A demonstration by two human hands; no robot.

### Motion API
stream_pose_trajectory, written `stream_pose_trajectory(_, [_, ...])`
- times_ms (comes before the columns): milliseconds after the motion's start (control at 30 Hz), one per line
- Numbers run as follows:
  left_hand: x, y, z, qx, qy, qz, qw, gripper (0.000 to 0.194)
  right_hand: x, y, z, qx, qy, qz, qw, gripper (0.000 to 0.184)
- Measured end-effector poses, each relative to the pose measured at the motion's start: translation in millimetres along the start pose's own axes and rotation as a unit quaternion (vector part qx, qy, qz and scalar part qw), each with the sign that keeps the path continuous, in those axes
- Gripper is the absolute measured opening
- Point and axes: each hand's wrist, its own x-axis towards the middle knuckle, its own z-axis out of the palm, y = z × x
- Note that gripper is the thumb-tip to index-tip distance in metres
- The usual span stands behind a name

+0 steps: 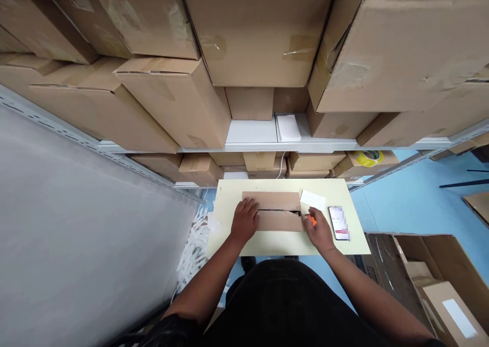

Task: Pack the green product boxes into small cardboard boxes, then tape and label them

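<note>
A flat brown cardboard box (pixel 278 221) lies on the pale yellow table (pixel 267 245), with a dark slit running along its top seam. My left hand (pixel 245 218) rests on the left end of the box, fingers stretched out over the cardboard. At the right end of the slit, my right hand (pixel 318 231) is closed around an orange box cutter (pixel 313 219), mostly hidden by the fingers. Torn edges show in the seam beside it. A white card or paper (pixel 313 199) lies just behind my right hand, and a phone (pixel 338 223) with its screen lit lies to the right.
Shelves (pixel 252 147) stacked with cardboard boxes rise behind the table. A roll of yellow tape (pixel 369 157) sits on a box at the lower shelf. White paper strips (pixel 193 250) litter the floor left, near the grey wall. An open carton (pixel 439 250) holding boxes stands right.
</note>
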Motion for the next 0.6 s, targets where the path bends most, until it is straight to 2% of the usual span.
stream_pose_trajectory(33, [-0.5, -1.2, 0.9, -0.003, 0.002, 0.001, 1.000, 0.038, -6.7, 12.4, -6.3, -0.022, 0.005, 0.017, 1.000, 0.044])
stream_pose_trajectory(100, [-1.1, -3.0, 1.6, -0.006, 0.005, 0.001, 1.000, 0.038, -22.6, 38.4, -13.2, -0.099, -0.039, 0.014, 0.994, 0.038])
stream_pose_trajectory(200, [-0.2, -2.7, 1.7, 0.006, 0.002, 0.005, 1.000, 0.038, -44.1, 66.3, -3.3, -0.189, -0.103, 0.015, 0.976, 0.031])
stream_pose_trajectory(333, [3.0, 0.3, 2.4, 0.022, -0.012, 0.014, 1.000, 0.039, -54.0, 73.3, 26.8, -0.235, -0.081, 0.066, 0.966, 0.032])
stream_pose_trajectory(400, [4.0, 1.0, 3.1, 0.024, -0.021, 0.020, 0.999, 0.041, -53.6, 72.5, 35.8, -0.246, -0.073, 0.115, 0.960, 0.034])
stream_pose_trajectory(467, [4.3, 1.2, 3.4, 0.034, -0.024, 0.027, 0.999, 0.044, -53.8, 74.0, 39.2, -0.260, -0.067, 0.135, 0.954, 0.032])
stream_pose_trajectory(600, [4.6, 1.0, 1.8, 0.047, -0.039, 0.055, 0.997, 0.047, -57.5, 81.8, 41.5, -0.285, -0.064, 0.040, 0.956, 0.027])
